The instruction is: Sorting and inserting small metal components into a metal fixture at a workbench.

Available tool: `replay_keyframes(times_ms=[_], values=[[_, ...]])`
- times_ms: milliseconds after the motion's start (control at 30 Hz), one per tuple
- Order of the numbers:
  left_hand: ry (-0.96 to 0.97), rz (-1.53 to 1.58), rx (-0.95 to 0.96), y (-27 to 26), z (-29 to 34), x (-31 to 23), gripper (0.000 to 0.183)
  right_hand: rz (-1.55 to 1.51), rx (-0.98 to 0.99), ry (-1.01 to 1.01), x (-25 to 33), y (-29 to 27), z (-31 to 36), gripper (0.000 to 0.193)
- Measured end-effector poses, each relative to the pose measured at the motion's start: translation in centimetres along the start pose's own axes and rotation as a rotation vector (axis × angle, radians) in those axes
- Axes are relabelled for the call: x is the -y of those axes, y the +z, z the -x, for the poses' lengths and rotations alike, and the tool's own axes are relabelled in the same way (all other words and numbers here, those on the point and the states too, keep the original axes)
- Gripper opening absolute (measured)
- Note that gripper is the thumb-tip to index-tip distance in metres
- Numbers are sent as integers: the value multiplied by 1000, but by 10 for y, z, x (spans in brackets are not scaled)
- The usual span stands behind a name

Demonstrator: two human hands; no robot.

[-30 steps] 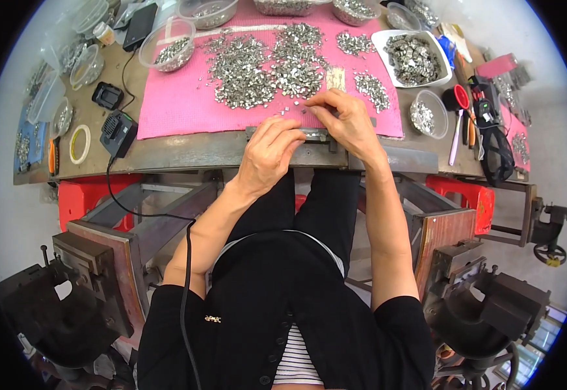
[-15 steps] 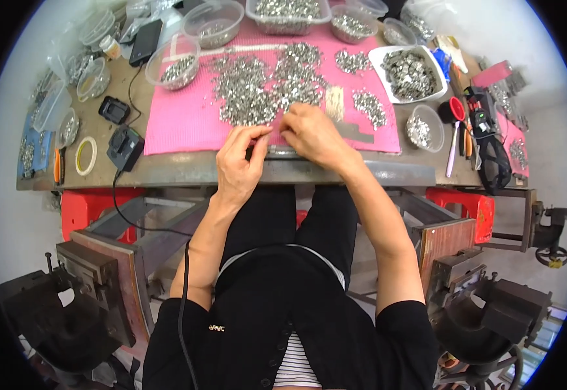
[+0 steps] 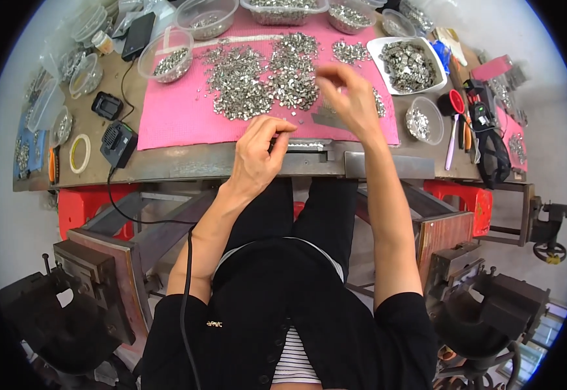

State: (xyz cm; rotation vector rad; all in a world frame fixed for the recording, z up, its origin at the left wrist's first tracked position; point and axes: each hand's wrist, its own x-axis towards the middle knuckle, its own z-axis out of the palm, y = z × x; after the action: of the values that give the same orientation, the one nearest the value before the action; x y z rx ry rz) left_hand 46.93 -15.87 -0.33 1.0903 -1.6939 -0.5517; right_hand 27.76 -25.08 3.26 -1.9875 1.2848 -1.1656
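Two hands work over a pink mat (image 3: 179,117) that covers the middle of the surface (image 3: 186,162). The left hand (image 3: 257,156) rests at the mat's near edge, its fingertips (image 3: 288,127) pinched together on something too small to make out, just above a grey metal bar (image 3: 309,151) that lies along the near edge of the surface. The right hand (image 3: 348,97) is raised over the mat and blurred; whether its grip is together or apart cannot be told. A wide heap of small silvery metal pieces (image 3: 264,75) is spread across the far half of the mat, just beyond both hands. A white tray (image 3: 436,81) of the same pieces sits toward the far right corner, and a clear round bowl (image 3: 166,55) with a few pieces stands at the mat's far left corner.
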Motion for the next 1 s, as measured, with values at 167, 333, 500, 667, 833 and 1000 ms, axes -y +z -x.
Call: replay_keyframes(times_ms=[167,333,500,667,833,1000], values=[[99,-9,-18,13,2,-5,40,-156,81,34,29,4,66,15],[114,28,1,21,5,-8,64,10,14,-161,39,4,82,17],[109,13,61,18,7,-12,77,11,41,-149,35,6,87,14],[124,-23,59,10,10,-17,77,-20,66,-123,37,7,89,11],[104,-47,70,8,11,-19,77,27,85,-139,34,7,92,11],[169,-135,-9,-1,10,-17,76,4,25,-92,23,5,89,10]])
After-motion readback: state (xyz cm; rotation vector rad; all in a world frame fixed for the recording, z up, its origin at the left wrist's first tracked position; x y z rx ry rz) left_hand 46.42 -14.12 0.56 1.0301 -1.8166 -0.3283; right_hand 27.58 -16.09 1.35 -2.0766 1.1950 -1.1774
